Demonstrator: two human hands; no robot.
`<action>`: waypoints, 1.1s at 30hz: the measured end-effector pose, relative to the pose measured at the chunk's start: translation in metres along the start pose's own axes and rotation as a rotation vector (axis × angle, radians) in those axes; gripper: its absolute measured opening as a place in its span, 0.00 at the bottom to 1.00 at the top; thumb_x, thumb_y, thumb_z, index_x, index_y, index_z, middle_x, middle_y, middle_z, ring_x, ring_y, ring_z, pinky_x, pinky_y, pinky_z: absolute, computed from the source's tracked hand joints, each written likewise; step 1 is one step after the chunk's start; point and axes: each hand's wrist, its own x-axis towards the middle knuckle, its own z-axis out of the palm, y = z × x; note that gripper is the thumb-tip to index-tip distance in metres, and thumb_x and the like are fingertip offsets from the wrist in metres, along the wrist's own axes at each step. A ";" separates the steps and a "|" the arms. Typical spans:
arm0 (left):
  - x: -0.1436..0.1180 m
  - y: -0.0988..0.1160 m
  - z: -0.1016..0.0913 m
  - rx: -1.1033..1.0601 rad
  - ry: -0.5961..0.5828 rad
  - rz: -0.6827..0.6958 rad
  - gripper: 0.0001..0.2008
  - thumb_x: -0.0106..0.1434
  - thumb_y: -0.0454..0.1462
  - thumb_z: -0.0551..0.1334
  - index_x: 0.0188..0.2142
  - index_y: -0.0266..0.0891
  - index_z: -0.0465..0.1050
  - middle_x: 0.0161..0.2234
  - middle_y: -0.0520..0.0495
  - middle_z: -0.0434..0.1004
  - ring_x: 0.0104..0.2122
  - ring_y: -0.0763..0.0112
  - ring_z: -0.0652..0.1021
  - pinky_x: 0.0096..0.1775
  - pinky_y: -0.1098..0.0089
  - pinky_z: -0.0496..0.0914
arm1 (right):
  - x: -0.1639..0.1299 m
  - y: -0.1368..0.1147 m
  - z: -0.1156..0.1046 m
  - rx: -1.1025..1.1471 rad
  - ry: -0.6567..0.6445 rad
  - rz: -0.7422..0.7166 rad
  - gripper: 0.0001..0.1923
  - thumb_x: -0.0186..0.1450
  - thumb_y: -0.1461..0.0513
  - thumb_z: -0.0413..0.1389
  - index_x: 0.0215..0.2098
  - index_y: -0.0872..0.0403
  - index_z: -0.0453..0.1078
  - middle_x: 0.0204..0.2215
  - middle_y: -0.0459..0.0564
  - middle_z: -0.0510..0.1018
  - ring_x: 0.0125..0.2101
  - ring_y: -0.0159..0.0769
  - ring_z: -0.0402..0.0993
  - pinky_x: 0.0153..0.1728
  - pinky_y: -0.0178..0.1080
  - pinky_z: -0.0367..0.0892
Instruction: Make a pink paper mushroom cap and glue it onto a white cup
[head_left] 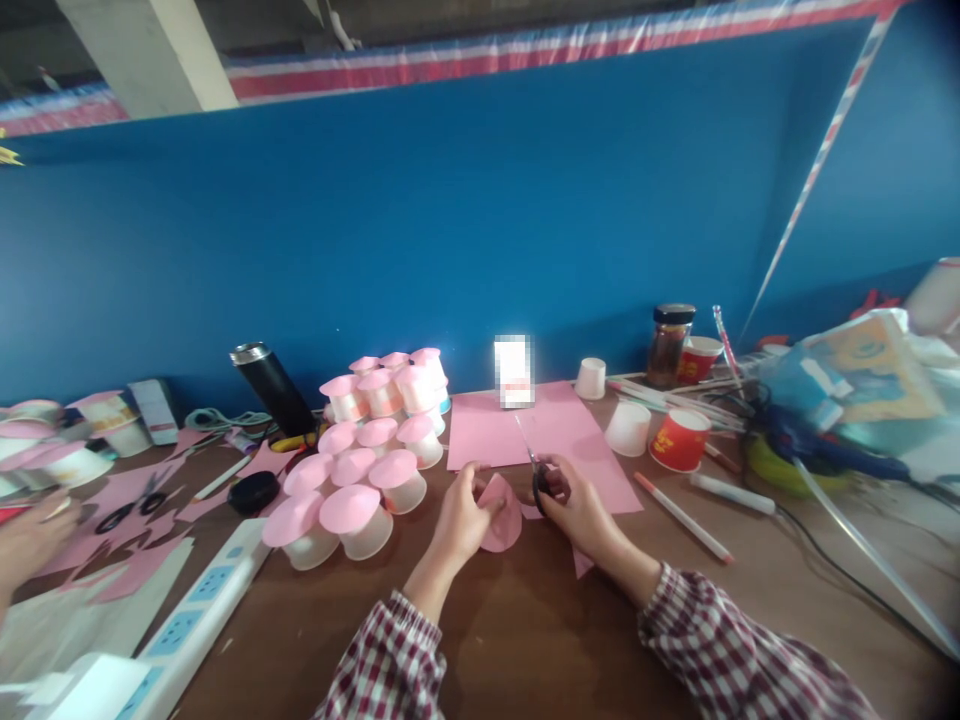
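Note:
My left hand (463,520) pinches a small round piece of pink paper (501,517) over the brown table. My right hand (576,506) grips black-handled scissors (534,472), blades pointing up and away, right beside the pink piece. Behind both hands lies a flat pink paper sheet (555,430). To the left of my left hand stand several upturned white cups topped with pink paper cones (360,470). A pink scrap (582,562) lies under my right wrist.
Another person's hand (30,540) works at the far left near black scissors (131,505) and pink scraps. A white power strip (195,615) lies front left. A black flask (274,388), red cups (679,440), white cups (628,428), a jar (670,345), pens (682,517) and bags (847,400) crowd the back and right.

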 end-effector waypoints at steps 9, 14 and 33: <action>0.000 0.003 0.012 -0.558 0.084 -0.138 0.16 0.52 0.42 0.65 0.37 0.33 0.73 0.33 0.43 0.78 0.35 0.64 0.76 0.38 0.68 0.68 | 0.003 -0.006 0.000 0.366 0.021 0.259 0.25 0.54 0.52 0.61 0.45 0.53 0.60 0.25 0.46 0.76 0.24 0.36 0.74 0.18 0.31 0.63; -0.002 0.008 0.013 -0.880 0.033 -0.226 0.18 0.51 0.40 0.67 0.40 0.31 0.73 0.37 0.40 0.78 0.36 0.64 0.77 0.41 0.66 0.68 | 0.006 -0.005 -0.002 0.437 -0.023 0.222 0.26 0.52 0.53 0.64 0.43 0.52 0.59 0.27 0.44 0.76 0.27 0.33 0.74 0.27 0.34 0.67; -0.004 0.020 0.013 -0.954 -0.097 -0.235 0.15 0.55 0.40 0.65 0.40 0.32 0.72 0.38 0.39 0.78 0.38 0.63 0.77 0.42 0.65 0.69 | 0.008 -0.012 -0.006 0.436 -0.019 0.310 0.31 0.48 0.57 0.67 0.46 0.54 0.61 0.22 0.40 0.73 0.23 0.29 0.69 0.25 0.31 0.62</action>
